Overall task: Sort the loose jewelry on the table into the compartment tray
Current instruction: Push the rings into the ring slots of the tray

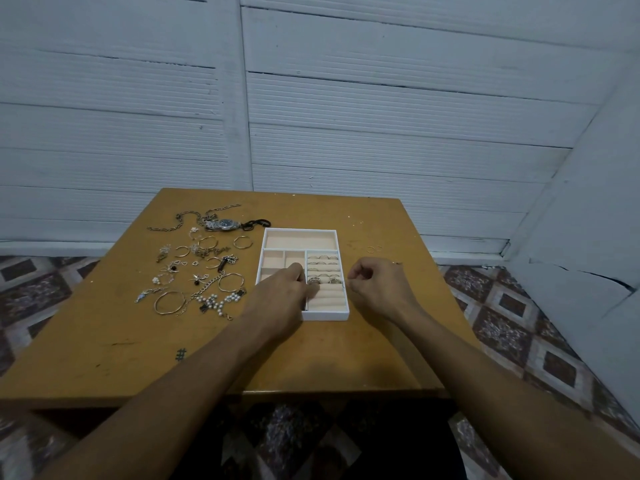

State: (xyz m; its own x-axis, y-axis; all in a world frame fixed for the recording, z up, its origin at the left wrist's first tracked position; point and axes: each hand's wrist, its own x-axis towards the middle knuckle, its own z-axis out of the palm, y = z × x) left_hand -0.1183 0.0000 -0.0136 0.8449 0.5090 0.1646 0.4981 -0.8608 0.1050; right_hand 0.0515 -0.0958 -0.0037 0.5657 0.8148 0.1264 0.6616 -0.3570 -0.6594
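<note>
Left hand (284,296): over the near-left part of the tray (325,317), fingertips at a ring (314,280) in the rolls (327,299). I cannot tell if it pinches or only touches.
Right hand (375,284): fingers curled, just right of the tray rim. I cannot tell if it holds anything.
Loose jewelry (201,271): on the table (138,341), left of the left hand; the watch (225,224) lies farthest.
Handling: rings are probably light, stiff and slippery, so pinch across the band. Chains are limp and tangle easily, so lift them at the clasp.
</note>
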